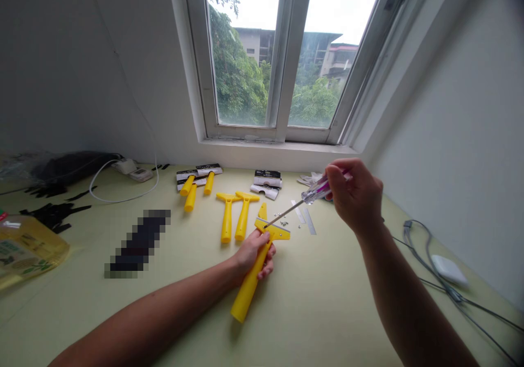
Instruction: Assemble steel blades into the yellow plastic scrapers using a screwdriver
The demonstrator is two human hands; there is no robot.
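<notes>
My left hand [256,252] is wrapped round the neck of a yellow scraper [248,293], its handle pointing down toward me and its wide head facing away. My right hand [356,195] grips the clear and purple handle of a screwdriver [289,212]. The shaft slants down to the left, and its tip meets the scraper head near the left end. Just beyond that head lie a small yellow head piece [262,210], several tiny screws [284,223] and thin metal blades [310,221].
Two yellow scrapers [226,219] lie left of my hands. Behind them are scrapers in black-and-white sleeves [209,169] and loose sleeves [267,178]. A yellow liquid bottle [30,247] stands far left; grey cables [426,252] and a white case [449,270] lie right. A window is ahead.
</notes>
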